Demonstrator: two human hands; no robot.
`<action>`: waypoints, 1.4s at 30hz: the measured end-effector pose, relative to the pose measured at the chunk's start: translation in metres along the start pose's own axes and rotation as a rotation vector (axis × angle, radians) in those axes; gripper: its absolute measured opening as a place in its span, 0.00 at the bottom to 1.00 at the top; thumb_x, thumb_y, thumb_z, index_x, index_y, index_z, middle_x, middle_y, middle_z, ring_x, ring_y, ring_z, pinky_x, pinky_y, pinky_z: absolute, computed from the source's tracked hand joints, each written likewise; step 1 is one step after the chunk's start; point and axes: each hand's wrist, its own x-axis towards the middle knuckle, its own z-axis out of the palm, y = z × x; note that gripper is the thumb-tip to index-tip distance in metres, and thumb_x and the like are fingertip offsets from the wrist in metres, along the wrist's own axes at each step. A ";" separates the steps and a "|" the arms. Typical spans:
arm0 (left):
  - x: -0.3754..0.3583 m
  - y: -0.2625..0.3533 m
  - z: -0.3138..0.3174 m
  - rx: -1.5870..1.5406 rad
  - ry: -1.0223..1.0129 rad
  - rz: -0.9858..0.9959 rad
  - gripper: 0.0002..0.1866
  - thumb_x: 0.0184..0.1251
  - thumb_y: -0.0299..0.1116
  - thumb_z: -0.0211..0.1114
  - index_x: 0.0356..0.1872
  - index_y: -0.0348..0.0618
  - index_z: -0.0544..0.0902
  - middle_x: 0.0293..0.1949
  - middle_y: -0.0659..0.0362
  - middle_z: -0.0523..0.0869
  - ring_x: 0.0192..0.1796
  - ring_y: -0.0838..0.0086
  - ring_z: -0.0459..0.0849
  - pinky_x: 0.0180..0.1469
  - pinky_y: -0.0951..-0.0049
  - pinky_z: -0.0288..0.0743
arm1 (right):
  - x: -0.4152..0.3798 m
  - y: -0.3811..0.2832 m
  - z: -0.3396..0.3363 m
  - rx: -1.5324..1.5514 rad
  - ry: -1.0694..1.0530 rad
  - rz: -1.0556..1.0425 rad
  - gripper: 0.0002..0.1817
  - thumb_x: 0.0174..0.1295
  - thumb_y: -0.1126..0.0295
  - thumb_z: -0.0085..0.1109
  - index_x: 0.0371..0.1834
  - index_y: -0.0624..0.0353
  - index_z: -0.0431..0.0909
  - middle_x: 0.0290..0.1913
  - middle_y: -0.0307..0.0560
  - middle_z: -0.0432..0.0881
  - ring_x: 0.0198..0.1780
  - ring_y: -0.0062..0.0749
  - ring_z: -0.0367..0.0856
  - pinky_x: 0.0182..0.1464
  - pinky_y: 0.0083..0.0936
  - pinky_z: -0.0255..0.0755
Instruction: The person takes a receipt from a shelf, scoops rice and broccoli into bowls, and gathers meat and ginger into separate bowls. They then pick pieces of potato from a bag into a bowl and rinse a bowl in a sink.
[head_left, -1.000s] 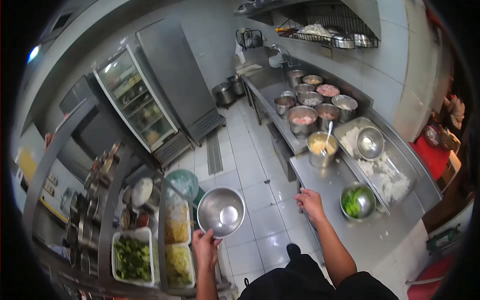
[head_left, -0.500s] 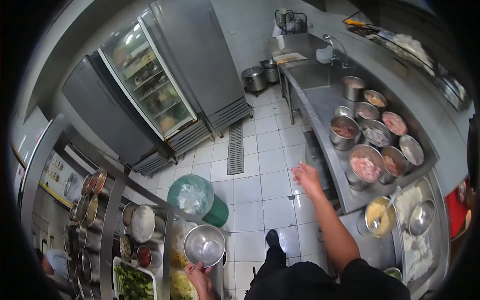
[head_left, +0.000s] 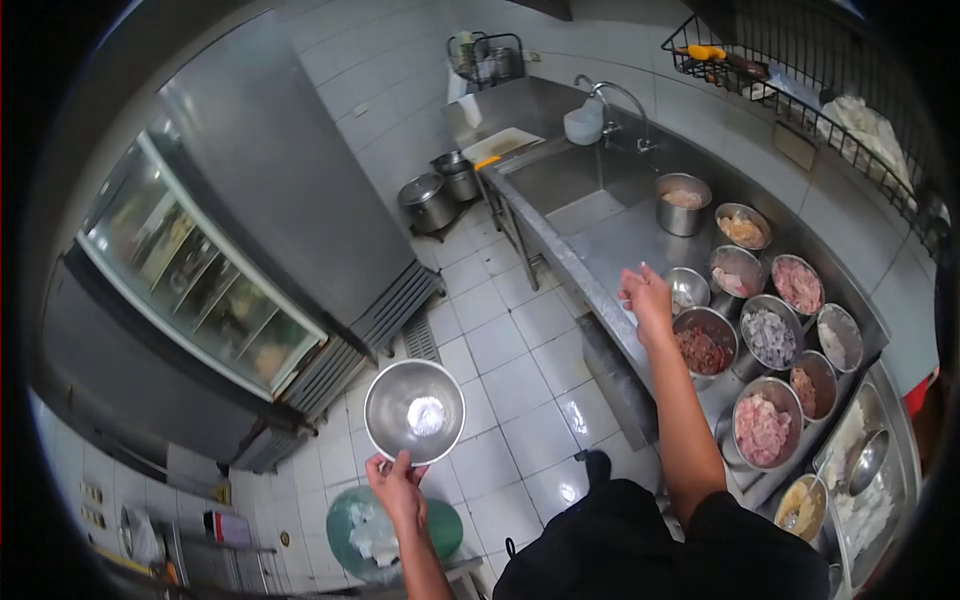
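My left hand point(head_left: 402, 492) grips the near rim of an empty stainless steel mixing bowl point(head_left: 400, 405), held over the floor. My right hand point(head_left: 650, 300) is in front of the counter edge, with fingers loosely bent and nothing seen in them. Just beyond it on the steel counter point(head_left: 632, 245) stand a small metal bowl point(head_left: 690, 287) and a metal pot of dark red meat point(head_left: 704, 350). Several more metal pots of raw meat, such as one with pale pink pieces point(head_left: 763, 428), crowd the counter on the right.
A sink point(head_left: 590, 208) with a curved faucet point(head_left: 625, 95) is ahead. Tall steel refrigerators point(head_left: 290, 170) line the left. A green bin point(head_left: 345, 535) with a plastic liner stands below my left forearm. Covered pots point(head_left: 427, 203) sit on the tiled floor at the back.
My view has turned right and moved toward the sink. The mixing bowl, still in my left hand, has left the shelving. My right hand is now by the small bowl and meat pot.
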 end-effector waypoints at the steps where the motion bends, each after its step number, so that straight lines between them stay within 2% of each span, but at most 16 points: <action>1: 0.021 -0.006 0.026 -0.011 -0.035 -0.013 0.15 0.61 0.19 0.60 0.42 0.45 0.65 0.39 0.55 0.77 0.35 0.72 0.80 0.28 0.72 0.81 | 0.025 0.001 0.002 0.004 0.025 -0.022 0.37 0.56 0.75 0.52 0.71 0.72 0.52 0.50 0.51 0.79 0.33 0.22 0.75 0.32 0.17 0.68; 7: 0.118 -0.036 0.165 -0.004 -0.161 -0.046 0.14 0.61 0.20 0.60 0.41 0.45 0.65 0.36 0.55 0.76 0.33 0.71 0.80 0.28 0.72 0.81 | 0.195 -0.001 0.017 0.066 0.118 -0.104 0.37 0.55 0.78 0.49 0.71 0.72 0.51 0.53 0.55 0.77 0.35 0.22 0.74 0.33 0.17 0.69; 10: 0.156 -0.033 0.213 0.015 -0.142 -0.065 0.13 0.61 0.18 0.59 0.40 0.44 0.65 0.36 0.55 0.76 0.31 0.71 0.80 0.27 0.71 0.82 | 0.289 0.006 0.037 0.033 0.250 -0.163 0.36 0.54 0.76 0.50 0.69 0.73 0.54 0.55 0.60 0.77 0.44 0.31 0.80 0.42 0.21 0.73; 13: 0.197 -0.038 0.252 0.047 -0.149 -0.063 0.13 0.60 0.18 0.58 0.39 0.44 0.65 0.36 0.55 0.77 0.30 0.71 0.80 0.27 0.72 0.82 | 0.394 0.032 0.043 -0.220 0.367 -0.220 0.37 0.50 0.73 0.53 0.67 0.74 0.58 0.58 0.64 0.75 0.55 0.42 0.79 0.54 0.27 0.72; 16: 0.243 -0.046 0.303 0.079 -0.195 -0.047 0.13 0.59 0.18 0.59 0.39 0.44 0.65 0.36 0.55 0.77 0.31 0.71 0.81 0.27 0.72 0.82 | 0.464 0.037 0.052 -0.346 0.437 -0.245 0.38 0.48 0.69 0.53 0.65 0.75 0.61 0.58 0.67 0.74 0.61 0.49 0.73 0.63 0.32 0.65; 19: 0.296 -0.055 0.366 0.161 -0.301 -0.054 0.12 0.60 0.18 0.58 0.39 0.44 0.66 0.37 0.56 0.78 0.32 0.71 0.81 0.28 0.72 0.83 | 0.520 0.033 0.053 -0.627 0.485 -0.201 0.36 0.49 0.67 0.52 0.65 0.72 0.63 0.59 0.67 0.73 0.61 0.54 0.72 0.64 0.37 0.64; 22: 0.362 -0.077 0.433 0.211 -0.465 -0.087 0.11 0.59 0.18 0.58 0.38 0.44 0.67 0.39 0.57 0.77 0.35 0.72 0.80 0.29 0.72 0.83 | 0.586 0.039 0.052 -0.724 0.556 -0.163 0.34 0.50 0.66 0.50 0.63 0.69 0.65 0.58 0.67 0.73 0.61 0.57 0.71 0.64 0.39 0.63; 25: 0.428 -0.113 0.515 0.317 -0.623 -0.039 0.11 0.59 0.18 0.59 0.38 0.44 0.68 0.38 0.60 0.75 0.35 0.73 0.79 0.29 0.73 0.82 | 0.635 0.035 0.055 -0.795 0.702 -0.123 0.33 0.50 0.66 0.51 0.64 0.67 0.65 0.59 0.65 0.73 0.61 0.58 0.71 0.64 0.38 0.64; 28: 0.478 -0.155 0.608 0.414 -0.784 -0.029 0.11 0.57 0.18 0.60 0.36 0.43 0.68 0.39 0.60 0.72 0.33 0.73 0.78 0.28 0.74 0.82 | 0.677 0.063 0.079 -0.961 0.898 -0.251 0.28 0.51 0.67 0.51 0.57 0.69 0.72 0.57 0.66 0.74 0.60 0.60 0.71 0.63 0.37 0.64; 29: 0.495 -0.177 0.630 0.477 -0.882 -0.004 0.11 0.57 0.18 0.60 0.36 0.42 0.68 0.38 0.60 0.72 0.32 0.73 0.78 0.28 0.74 0.82 | 0.678 0.081 0.082 -0.966 0.658 -0.080 0.24 0.52 0.68 0.52 0.52 0.70 0.74 0.53 0.65 0.76 0.56 0.57 0.74 0.58 0.37 0.68; 32: 0.521 -0.234 0.699 0.441 -1.024 -0.244 0.12 0.56 0.18 0.60 0.36 0.41 0.68 0.36 0.58 0.73 0.32 0.72 0.79 0.32 0.70 0.85 | 0.682 0.082 0.094 -0.836 -0.003 0.365 0.14 0.56 0.71 0.54 0.38 0.72 0.81 0.42 0.61 0.82 0.45 0.47 0.83 0.43 0.39 0.80; 35: 0.518 -0.276 0.747 0.449 -1.096 -0.573 0.14 0.55 0.17 0.59 0.38 0.41 0.67 0.35 0.56 0.74 0.33 0.70 0.80 0.34 0.67 0.86 | 0.670 0.076 0.104 -0.204 0.145 0.282 0.12 0.56 0.79 0.58 0.43 0.74 0.78 0.38 0.52 0.82 0.34 0.35 0.84 0.36 0.28 0.82; 37: 0.508 -0.295 0.773 0.425 -1.151 -0.824 0.15 0.54 0.16 0.59 0.40 0.41 0.66 0.36 0.54 0.74 0.33 0.67 0.81 0.35 0.65 0.86 | 0.661 0.056 0.119 -0.170 0.156 0.279 0.11 0.51 0.85 0.60 0.40 0.74 0.79 0.35 0.54 0.82 0.33 0.34 0.84 0.36 0.24 0.83; 38: 0.499 -0.300 0.786 0.458 -1.152 -0.903 0.17 0.54 0.15 0.59 0.41 0.41 0.65 0.35 0.54 0.74 0.32 0.65 0.81 0.35 0.62 0.85 | 0.660 0.055 0.123 -0.151 0.129 0.249 0.10 0.51 0.85 0.60 0.39 0.74 0.79 0.35 0.54 0.82 0.33 0.34 0.84 0.37 0.24 0.83; 41: 0.477 -0.313 0.820 0.507 -1.295 -0.955 0.16 0.54 0.17 0.59 0.42 0.40 0.65 0.34 0.54 0.75 0.33 0.64 0.80 0.36 0.61 0.85 | 0.662 0.050 0.135 -0.203 0.151 0.181 0.07 0.52 0.82 0.61 0.34 0.74 0.80 0.31 0.52 0.82 0.33 0.32 0.84 0.35 0.23 0.82; 42: 0.472 -0.323 0.833 0.532 -1.372 -0.907 0.16 0.52 0.18 0.60 0.40 0.41 0.67 0.34 0.55 0.74 0.33 0.64 0.80 0.36 0.60 0.85 | 0.662 0.048 0.139 -0.234 0.163 0.167 0.06 0.53 0.80 0.61 0.32 0.74 0.80 0.29 0.52 0.82 0.32 0.31 0.84 0.33 0.23 0.81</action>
